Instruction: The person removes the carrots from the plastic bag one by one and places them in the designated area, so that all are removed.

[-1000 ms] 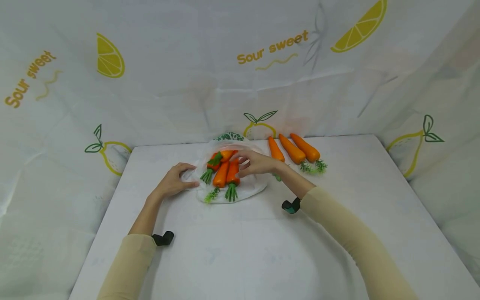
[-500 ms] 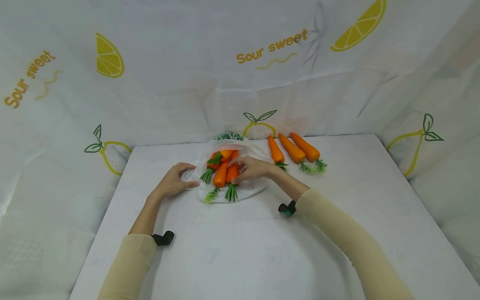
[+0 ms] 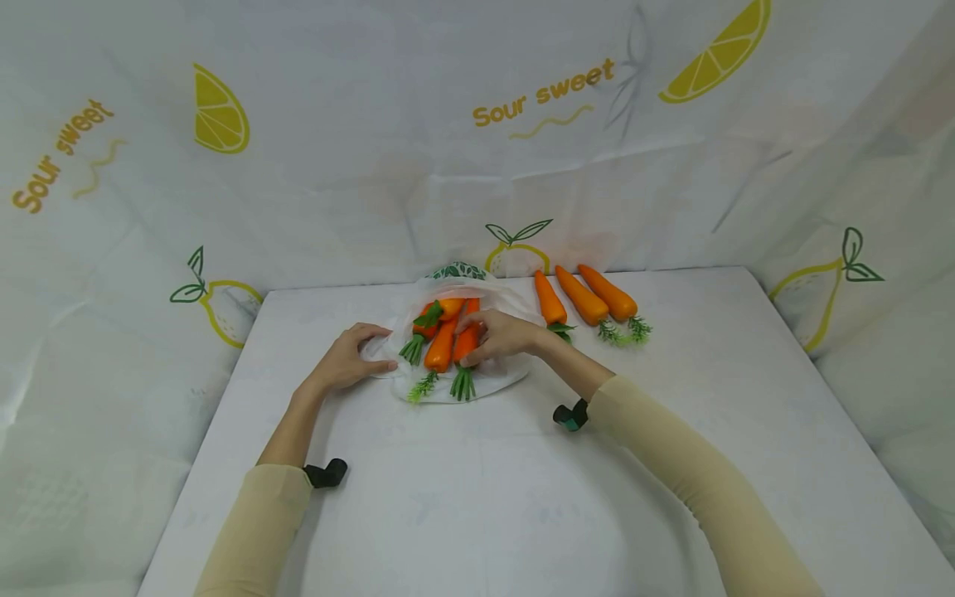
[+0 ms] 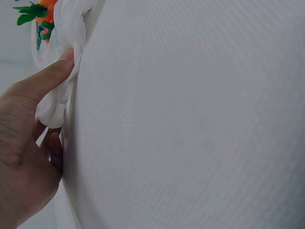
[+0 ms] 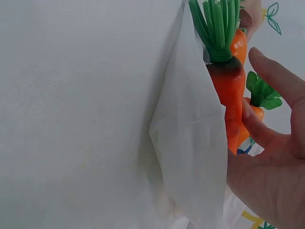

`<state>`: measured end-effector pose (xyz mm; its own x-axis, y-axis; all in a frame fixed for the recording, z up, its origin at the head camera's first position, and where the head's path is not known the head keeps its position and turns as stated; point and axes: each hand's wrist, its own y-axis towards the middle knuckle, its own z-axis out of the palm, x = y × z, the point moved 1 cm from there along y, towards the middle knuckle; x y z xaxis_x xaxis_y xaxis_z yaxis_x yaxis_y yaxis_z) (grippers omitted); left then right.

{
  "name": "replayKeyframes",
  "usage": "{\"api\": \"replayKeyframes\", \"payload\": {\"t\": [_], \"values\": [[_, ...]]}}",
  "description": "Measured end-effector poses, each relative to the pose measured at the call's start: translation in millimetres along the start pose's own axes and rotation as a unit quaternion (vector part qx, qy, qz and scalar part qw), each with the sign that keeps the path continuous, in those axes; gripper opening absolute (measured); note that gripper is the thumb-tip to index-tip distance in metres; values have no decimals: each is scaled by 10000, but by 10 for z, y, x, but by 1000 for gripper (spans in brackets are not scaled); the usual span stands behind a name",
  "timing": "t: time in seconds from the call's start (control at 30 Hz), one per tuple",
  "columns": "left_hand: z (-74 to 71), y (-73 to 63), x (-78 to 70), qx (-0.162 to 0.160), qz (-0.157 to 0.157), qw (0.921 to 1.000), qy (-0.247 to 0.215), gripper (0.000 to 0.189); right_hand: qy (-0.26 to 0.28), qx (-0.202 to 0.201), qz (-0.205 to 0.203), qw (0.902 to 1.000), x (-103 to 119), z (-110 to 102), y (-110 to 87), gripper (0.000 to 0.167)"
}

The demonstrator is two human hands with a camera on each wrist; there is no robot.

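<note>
In the head view a white drawstring-like bag (image 3: 496, 377) with a green leaf print lies at the table's back, its mouth toward me. Several toy carrots lie in it, leafy ends outward. My right hand (image 3: 503, 334) reaches over the rightmost carrot (image 3: 464, 344), fingers and thumb bent about it; in the right wrist view a fingertip touches that orange carrot (image 5: 231, 93) beside the bag's raised edge. My left hand (image 3: 345, 356) pinches the bag's left edge, thumb above and fingers below; the left wrist view shows the thumb pressing the bunched white bag (image 4: 71, 24).
Right of the bag, three more toy carrots lie in a row: a near one (image 3: 550, 300), a middle one (image 3: 580, 296) and an outer one (image 3: 608, 294). A white cloth with lemon prints (image 3: 358, 191) hangs behind the white table (image 3: 477, 497).
My right hand has come down and left onto the rightmost carrot in the bag, which has shifted slightly right. The left hand stays on the bag's edge.
</note>
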<state>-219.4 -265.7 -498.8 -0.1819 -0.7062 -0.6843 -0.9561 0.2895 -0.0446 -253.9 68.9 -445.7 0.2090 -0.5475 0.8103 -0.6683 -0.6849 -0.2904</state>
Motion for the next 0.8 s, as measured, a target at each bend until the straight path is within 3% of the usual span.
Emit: {"api": "replayKeyframes", "payload": {"t": [0.33,0.8], "values": [[12,8,8,-38,71,10000,41,63,356,-19,147,9993,-12,-24,-47,61],[-1,-7,3,-39,70,10000,-2,63,158,-276,11,9995,7,-114,-142,67]]}}
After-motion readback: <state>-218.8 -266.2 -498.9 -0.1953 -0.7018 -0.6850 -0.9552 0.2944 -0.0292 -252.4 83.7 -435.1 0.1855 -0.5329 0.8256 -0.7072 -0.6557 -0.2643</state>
